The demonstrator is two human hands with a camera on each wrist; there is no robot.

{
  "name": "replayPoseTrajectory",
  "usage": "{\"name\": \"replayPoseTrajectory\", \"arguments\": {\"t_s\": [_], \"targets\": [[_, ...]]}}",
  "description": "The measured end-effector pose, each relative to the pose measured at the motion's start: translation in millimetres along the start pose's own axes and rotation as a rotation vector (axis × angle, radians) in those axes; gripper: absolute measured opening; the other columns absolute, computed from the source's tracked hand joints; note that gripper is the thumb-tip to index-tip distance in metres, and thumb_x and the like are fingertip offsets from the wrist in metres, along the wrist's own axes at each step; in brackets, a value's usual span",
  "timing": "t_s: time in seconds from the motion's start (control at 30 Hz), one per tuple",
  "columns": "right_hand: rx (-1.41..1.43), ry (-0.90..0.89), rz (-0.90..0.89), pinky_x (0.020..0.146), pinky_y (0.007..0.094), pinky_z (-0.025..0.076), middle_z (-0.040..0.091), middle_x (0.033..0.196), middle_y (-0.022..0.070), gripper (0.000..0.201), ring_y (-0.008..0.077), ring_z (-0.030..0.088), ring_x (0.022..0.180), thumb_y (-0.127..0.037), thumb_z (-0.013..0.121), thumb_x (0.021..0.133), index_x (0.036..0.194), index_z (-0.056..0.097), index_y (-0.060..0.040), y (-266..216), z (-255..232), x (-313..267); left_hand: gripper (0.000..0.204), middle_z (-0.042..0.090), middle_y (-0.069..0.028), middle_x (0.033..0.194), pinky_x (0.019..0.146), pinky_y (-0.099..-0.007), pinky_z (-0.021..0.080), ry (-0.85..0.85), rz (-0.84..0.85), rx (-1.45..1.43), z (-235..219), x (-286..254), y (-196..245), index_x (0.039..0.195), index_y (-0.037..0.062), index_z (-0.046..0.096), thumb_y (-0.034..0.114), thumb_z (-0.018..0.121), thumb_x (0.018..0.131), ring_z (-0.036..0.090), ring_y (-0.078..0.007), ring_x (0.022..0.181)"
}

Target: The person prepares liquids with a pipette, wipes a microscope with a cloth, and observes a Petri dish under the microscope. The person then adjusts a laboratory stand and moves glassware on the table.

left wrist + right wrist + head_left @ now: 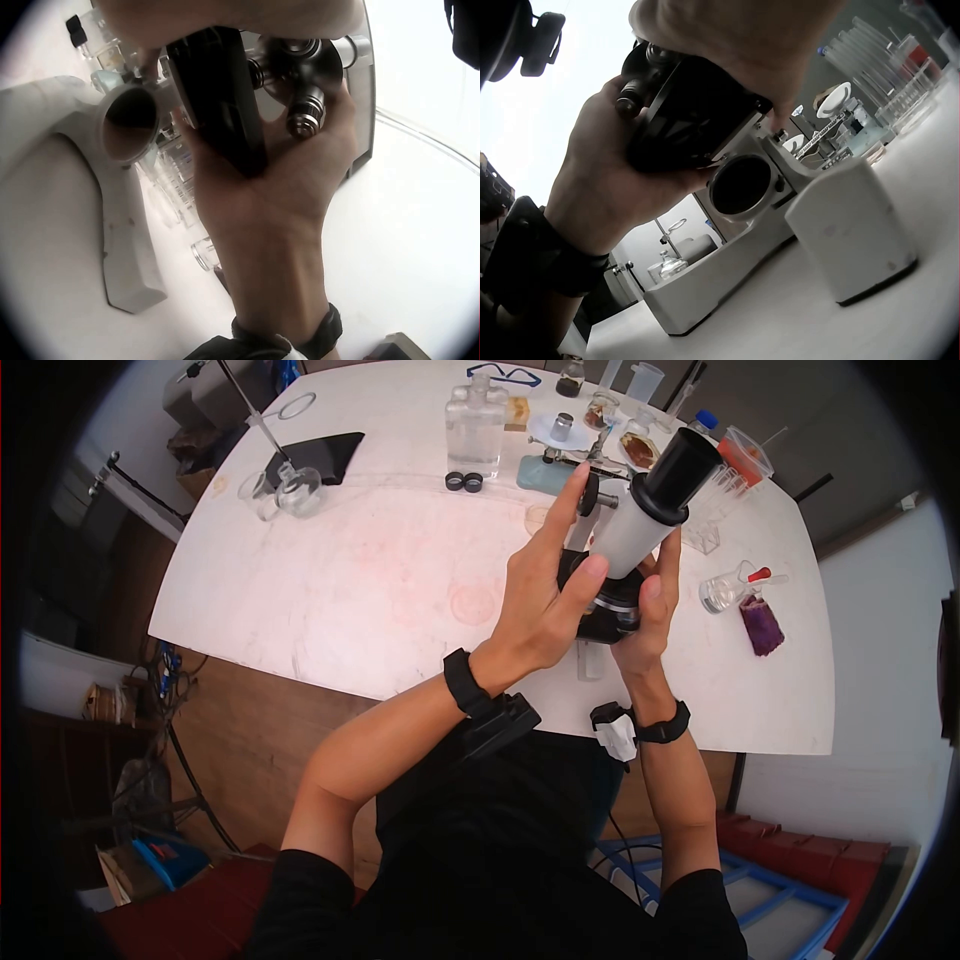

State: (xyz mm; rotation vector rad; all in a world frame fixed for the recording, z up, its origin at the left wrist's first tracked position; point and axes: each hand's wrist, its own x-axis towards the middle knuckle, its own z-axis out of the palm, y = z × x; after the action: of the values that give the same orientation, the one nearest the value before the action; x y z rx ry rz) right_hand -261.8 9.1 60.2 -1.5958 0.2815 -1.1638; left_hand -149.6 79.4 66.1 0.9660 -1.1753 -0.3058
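A microscope with a black eyepiece tube and a white barrel stands near the front right of the table, tilted. My left hand grips its left side, thumb against the white barrel, index finger stretched up beside the black focus knob. From the other side my right hand holds it around the black lower part. In the left wrist view the right palm lies behind the black stage and a silver objective lens. The grey forked base is down at the tabletop in the right wrist view.
On the white table stand a clear bottle, two black caps and a flask at a ring stand. To the right are a flask with a red-topped dropper, a purple bundle and a test tube rack.
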Motion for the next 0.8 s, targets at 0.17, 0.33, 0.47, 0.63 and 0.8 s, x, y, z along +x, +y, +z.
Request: {"name": "replayPoseTrajectory", "arguments": {"t_s": [0.17, 0.33, 0.47, 0.63, 0.8], "targets": [[-0.021, 0.03, -0.022, 0.091, 0.031, 0.047, 0.053, 0.127, 0.0233, 0.09, 0.0216, 0.059, 0.106, -0.053, 0.047, 0.089, 0.152, 0.007, -0.0027, 1, 3, 3, 0.074, 0.052, -0.0289, 0.131, 0.096, -0.036, 0.043, -0.016, -0.024, 0.002, -3, 3, -1, 0.149, 0.0025, 0.025, 0.041, 0.05, 0.091, 0.057, -0.0388, 0.115], [-0.052, 0.019, -0.014, 0.091, 0.0309, 0.047, 0.053, 0.127, 0.0232, 0.09, 0.0218, 0.059, 0.107, -0.053, 0.046, 0.089, 0.152, 0.007, -0.0029, -6, 9, 7, 0.075, 0.053, -0.0296, 0.129, 0.094, -0.0375, 0.044, -0.003, 0.04, 0.014, -6, 9, 1, 0.149, 0.0022, 0.025, 0.04, 0.052, 0.091, 0.058, -0.0391, 0.111], [0.012, -0.013, -0.021, 0.102, 0.0363, 0.038, 0.049, 0.135, 0.0247, 0.089, 0.0285, 0.054, 0.12, -0.051, 0.05, 0.089, 0.153, 0.008, -0.0042, -13, 22, 12, 0.075, 0.053, -0.0294, 0.128, 0.094, -0.0374, 0.045, 0.011, 0.086, 0.044, -19, 13, 10, 0.149, 0.0027, 0.024, 0.04, 0.052, 0.091, 0.059, -0.0377, 0.111], [0.045, -0.064, -0.046, 0.105, 0.037, 0.036, 0.047, 0.138, 0.0252, 0.087, 0.0289, 0.052, 0.122, -0.047, 0.051, 0.089, 0.153, 0.008, -0.0058, -13, 55, 28, 0.074, 0.055, -0.027, 0.128, 0.092, -0.0359, 0.045, 0.041, 0.012, 0.045, -51, 17, 22, 0.151, 0.0056, 0.023, 0.041, 0.051, 0.091, 0.058, -0.0354, 0.114], [0.119, -0.139, -0.066, 0.107, 0.0383, 0.034, 0.045, 0.139, 0.0254, 0.085, 0.0305, 0.051, 0.124, -0.044, 0.053, 0.089, 0.153, 0.01, -0.0074, -6, 82, 46, 0.073, 0.054, -0.0274, 0.128, 0.087, -0.0369, 0.048, 0.08, 0.044, 0.078, -78, 25, 17, 0.152, 0.0111, 0.022, 0.04, 0.052, 0.091, 0.054, -0.0357, 0.122]]}}
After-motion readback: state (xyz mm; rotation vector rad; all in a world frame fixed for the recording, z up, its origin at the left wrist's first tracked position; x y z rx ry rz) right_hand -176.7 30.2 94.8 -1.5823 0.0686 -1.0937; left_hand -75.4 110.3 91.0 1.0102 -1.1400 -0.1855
